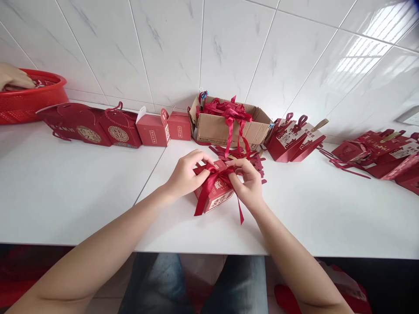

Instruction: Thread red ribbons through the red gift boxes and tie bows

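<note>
In front of me on the white table sits a small red gift box with pale characters printed on it. A dark red satin ribbon is tied in a bow on its top, and two tails hang down the near side. My left hand pinches the bow's left loop between thumb and fingers. On the other side, my right hand pinches the right loop. Both wrists rest close to the box, which stays on the table. The knot lies between my fingertips.
Behind the box stands an open cardboard carton heaped with red ribbons, and flat red strips lie before it. Red boxes line the wall at left, more red boxes at right. Another person's hand reaches into a red basket.
</note>
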Action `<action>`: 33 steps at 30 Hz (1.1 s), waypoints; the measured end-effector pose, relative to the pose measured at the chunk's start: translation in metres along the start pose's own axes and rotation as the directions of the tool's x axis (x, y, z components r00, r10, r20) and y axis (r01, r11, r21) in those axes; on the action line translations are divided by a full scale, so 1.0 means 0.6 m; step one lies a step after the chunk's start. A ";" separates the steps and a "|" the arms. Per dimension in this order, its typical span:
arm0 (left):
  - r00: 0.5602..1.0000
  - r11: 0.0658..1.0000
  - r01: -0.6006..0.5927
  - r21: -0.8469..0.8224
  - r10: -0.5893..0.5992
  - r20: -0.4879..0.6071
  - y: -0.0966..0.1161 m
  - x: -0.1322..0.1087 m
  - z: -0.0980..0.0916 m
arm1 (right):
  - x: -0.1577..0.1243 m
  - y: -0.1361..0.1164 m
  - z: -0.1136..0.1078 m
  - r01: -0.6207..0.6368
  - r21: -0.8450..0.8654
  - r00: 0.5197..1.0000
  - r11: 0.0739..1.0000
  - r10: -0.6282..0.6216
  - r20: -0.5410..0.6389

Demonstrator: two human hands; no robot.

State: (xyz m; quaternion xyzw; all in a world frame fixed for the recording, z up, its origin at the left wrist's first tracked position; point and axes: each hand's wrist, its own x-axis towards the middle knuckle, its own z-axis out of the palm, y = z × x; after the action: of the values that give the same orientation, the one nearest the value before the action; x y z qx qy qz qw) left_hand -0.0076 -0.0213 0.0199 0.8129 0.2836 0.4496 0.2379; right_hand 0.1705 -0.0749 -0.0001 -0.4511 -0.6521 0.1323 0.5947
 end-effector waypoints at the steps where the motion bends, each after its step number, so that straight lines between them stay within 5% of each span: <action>1: 1.000 1.000 0.000 0.003 0.000 -0.001 0.001 0.000 0.001 | 0.000 0.000 0.001 -0.015 -0.001 1.000 1.000 0.015 0.008; 9: 0.997 0.999 0.042 0.029 -0.040 -0.058 -0.001 -0.005 0.007 | 0.000 0.006 -0.001 -0.009 -0.025 0.999 1.000 0.010 0.043; 18: 0.986 0.997 0.073 0.004 -0.072 -0.153 -0.005 -0.007 0.012 | 0.006 0.011 -0.015 0.368 -0.198 0.928 0.909 -0.344 0.142; 33: 0.990 0.984 -0.021 0.179 0.046 -0.137 -0.013 -0.004 0.009 | 0.008 0.008 -0.029 0.405 -0.200 0.877 0.892 -0.317 0.363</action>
State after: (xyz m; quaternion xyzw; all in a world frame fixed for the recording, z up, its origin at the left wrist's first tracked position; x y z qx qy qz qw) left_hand -0.0059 -0.0180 0.0111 0.8019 0.3248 0.4826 0.1364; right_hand 0.1886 -0.0748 0.0040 -0.3694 -0.8248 -0.0004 0.4280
